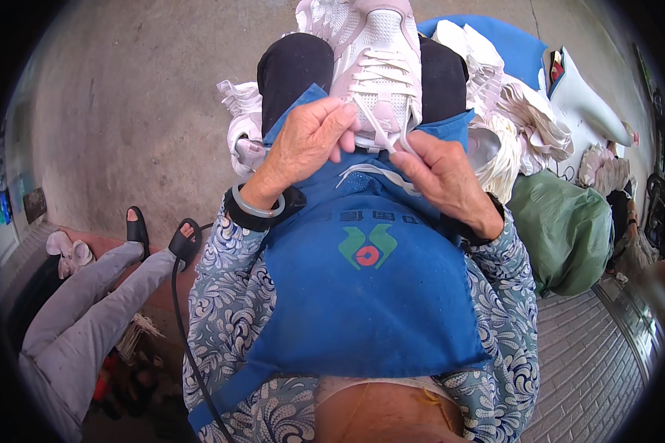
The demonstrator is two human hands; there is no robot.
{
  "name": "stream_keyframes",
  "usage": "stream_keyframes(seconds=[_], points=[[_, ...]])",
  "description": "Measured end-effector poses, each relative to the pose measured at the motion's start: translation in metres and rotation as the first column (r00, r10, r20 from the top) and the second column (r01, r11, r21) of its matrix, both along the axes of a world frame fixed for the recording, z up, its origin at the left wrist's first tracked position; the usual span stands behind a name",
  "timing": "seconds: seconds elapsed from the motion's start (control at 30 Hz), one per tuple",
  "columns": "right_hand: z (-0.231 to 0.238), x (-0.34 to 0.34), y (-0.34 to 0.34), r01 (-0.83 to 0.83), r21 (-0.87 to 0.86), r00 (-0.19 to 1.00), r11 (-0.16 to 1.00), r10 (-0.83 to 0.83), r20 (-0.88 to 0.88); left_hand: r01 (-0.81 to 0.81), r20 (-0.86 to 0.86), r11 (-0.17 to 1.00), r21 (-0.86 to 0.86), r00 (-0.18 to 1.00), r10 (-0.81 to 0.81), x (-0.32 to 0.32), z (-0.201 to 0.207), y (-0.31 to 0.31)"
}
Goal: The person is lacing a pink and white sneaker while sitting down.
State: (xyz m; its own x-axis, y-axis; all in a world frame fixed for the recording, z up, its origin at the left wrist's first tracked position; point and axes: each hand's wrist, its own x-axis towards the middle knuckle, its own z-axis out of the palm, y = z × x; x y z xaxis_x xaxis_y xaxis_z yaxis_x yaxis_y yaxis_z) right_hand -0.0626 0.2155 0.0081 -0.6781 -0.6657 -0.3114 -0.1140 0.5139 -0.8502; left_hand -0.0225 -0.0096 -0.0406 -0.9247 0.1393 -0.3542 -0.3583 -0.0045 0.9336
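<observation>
A pale pink and white sneaker upper point(393, 70) lies across my lap between my knees, with white shoelace point(380, 74) crossing its front in rows. My right hand point(443, 176) pinches a length of that lace just below the upper's near end. To the left, my left hand point(310, 140) has its thumb and forefinger pressed together beside the lace. What those fingertips hold, if anything, is hidden. A loose white lace end point(377, 171) curves over the blue apron point(369, 310) on my front, below the upper.
More pale uppers are heaped at my right point(524, 122), and another pile point(244, 125) sits left of my knee. A green sack point(561, 232) stands at right. At lower left are another person's grey-trousered legs point(89, 303) in black sandals. A black cable point(181, 317) runs by my left sleeve.
</observation>
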Motion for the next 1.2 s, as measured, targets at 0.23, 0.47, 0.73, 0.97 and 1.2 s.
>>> stream_keyframes(seconds=[0.23, 0.47, 0.73, 0.97, 1.2], points=[[-0.01, 0.019, -0.049, -0.357, -0.149, 0.836, 0.922, 0.245, -0.491, 0.182, 0.074, 0.952, 0.244, 0.976, -0.205, -0.002, -0.001, 0.011], [-0.011, 0.028, -0.041, -0.513, -0.086, 0.817, 0.854, 0.456, -0.352, -0.052, 0.255, 0.886, 0.461, 0.964, -0.076, 0.003, -0.005, 0.009], [0.004, -0.001, -0.003, -0.067, -0.049, 0.955, 0.997, 0.049, -0.291, 0.284, -0.043, 0.938, -0.198, 0.954, -0.298, 0.025, 0.016, 0.022], [-0.005, 0.005, -0.01, 0.124, -0.036, 0.966, 0.992, -0.129, -0.225, 0.413, -0.208, 0.88, -0.236, 0.863, -0.461, 0.029, 0.014, 0.036], [-0.001, -0.005, -0.017, -0.056, -0.042, 0.998, 0.998, 0.057, 0.014, 0.515, -0.221, 0.826, -0.23, 0.799, -0.559, 0.027, 0.015, 0.033]])
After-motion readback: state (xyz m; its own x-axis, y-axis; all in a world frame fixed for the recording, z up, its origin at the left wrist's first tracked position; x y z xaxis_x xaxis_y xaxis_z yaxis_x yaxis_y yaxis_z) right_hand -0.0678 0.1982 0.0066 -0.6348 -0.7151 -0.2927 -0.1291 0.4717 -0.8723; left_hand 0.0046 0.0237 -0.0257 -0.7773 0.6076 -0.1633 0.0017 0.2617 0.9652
